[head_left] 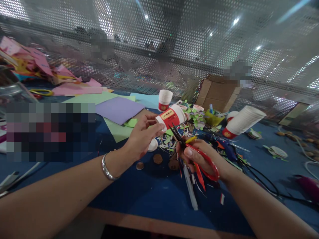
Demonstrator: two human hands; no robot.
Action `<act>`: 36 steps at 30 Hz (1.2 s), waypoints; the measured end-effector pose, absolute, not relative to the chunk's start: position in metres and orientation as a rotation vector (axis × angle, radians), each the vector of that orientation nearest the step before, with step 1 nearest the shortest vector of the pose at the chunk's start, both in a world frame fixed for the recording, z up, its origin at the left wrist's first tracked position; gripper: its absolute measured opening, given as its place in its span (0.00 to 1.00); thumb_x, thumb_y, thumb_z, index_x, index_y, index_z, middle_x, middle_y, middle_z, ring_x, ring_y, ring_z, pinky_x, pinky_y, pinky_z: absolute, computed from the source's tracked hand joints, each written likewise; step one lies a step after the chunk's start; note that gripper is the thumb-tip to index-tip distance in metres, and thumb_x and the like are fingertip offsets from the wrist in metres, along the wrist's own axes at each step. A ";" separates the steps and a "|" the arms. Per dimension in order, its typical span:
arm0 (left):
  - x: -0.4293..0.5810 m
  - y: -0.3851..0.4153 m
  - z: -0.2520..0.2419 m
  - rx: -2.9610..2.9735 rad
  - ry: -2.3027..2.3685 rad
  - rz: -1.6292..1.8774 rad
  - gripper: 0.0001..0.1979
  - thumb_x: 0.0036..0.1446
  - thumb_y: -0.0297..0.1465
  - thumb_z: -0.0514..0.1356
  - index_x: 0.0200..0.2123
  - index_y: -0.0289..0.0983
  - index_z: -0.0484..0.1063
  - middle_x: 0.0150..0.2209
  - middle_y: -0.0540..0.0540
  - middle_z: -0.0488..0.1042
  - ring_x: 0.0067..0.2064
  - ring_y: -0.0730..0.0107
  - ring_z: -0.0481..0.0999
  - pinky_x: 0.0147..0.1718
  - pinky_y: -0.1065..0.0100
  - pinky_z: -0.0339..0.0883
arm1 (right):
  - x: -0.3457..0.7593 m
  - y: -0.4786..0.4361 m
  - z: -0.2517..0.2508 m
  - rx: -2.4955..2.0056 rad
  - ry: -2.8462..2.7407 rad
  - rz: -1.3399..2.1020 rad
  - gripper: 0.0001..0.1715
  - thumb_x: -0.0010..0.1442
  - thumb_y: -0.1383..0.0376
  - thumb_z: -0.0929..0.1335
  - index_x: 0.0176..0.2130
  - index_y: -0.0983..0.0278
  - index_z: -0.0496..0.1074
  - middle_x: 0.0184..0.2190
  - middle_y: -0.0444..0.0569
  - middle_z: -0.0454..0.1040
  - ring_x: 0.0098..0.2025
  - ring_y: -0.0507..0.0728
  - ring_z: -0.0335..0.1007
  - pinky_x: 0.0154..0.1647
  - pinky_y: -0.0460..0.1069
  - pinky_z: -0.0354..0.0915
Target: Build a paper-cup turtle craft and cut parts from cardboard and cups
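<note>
A red and white paper cup lies tilted on its side in my left hand, its fingers closed round the cup's left end. My right hand is closed on the handles of red-handled scissors. The dark blades are slightly apart, pointing up and left, with their tips close to the cup's lower side. Under and behind the hands lie many paper shreds. A white disc and a brown round piece rest on the blue table below the cup.
Purple paper and green sheets lie back left. Stacked cups stand behind and lean at right. A cardboard box stands at the perforated metal screen. Markers and black cables lie nearer.
</note>
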State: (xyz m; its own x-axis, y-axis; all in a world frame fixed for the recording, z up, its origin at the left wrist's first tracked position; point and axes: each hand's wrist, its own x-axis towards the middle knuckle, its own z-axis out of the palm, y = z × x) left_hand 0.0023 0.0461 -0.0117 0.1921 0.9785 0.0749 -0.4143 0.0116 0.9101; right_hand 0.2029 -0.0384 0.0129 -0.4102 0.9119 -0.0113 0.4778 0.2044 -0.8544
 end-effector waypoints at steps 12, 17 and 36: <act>0.000 0.045 -0.017 1.176 0.797 1.273 0.20 0.48 0.29 0.70 0.44 0.37 0.68 0.45 0.44 0.76 0.38 0.70 0.77 0.40 0.63 0.74 | 0.203 -0.036 0.012 -1.336 -1.977 1.155 0.36 0.62 0.34 0.60 0.29 0.62 0.69 0.12 0.42 0.67 0.15 0.51 0.64 0.20 0.46 0.63; -0.001 0.044 -0.015 1.244 0.859 1.287 0.20 0.50 0.30 0.69 0.45 0.37 0.68 0.46 0.44 0.76 0.41 0.66 0.78 0.39 0.65 0.73 | 0.202 -0.037 0.012 -1.336 -1.918 1.201 0.32 0.62 0.37 0.64 0.34 0.63 0.71 0.12 0.39 0.66 0.14 0.51 0.63 0.20 0.46 0.62; -0.002 0.041 -0.011 1.352 0.894 1.308 0.19 0.50 0.31 0.69 0.42 0.37 0.65 0.45 0.44 0.75 0.41 0.66 0.78 0.39 0.64 0.71 | 0.198 -0.039 0.012 -1.377 -1.876 1.200 0.37 0.59 0.33 0.62 0.30 0.63 0.69 0.11 0.39 0.63 0.13 0.49 0.60 0.17 0.45 0.57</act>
State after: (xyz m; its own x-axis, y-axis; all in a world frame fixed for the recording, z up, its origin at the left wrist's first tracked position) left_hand -0.0015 0.0408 -0.0109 0.1381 0.9626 0.2332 -0.1327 -0.2153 0.9675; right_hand 0.1977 -0.0395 0.0119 -0.3500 0.9322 -0.0919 0.4744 0.0918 -0.8755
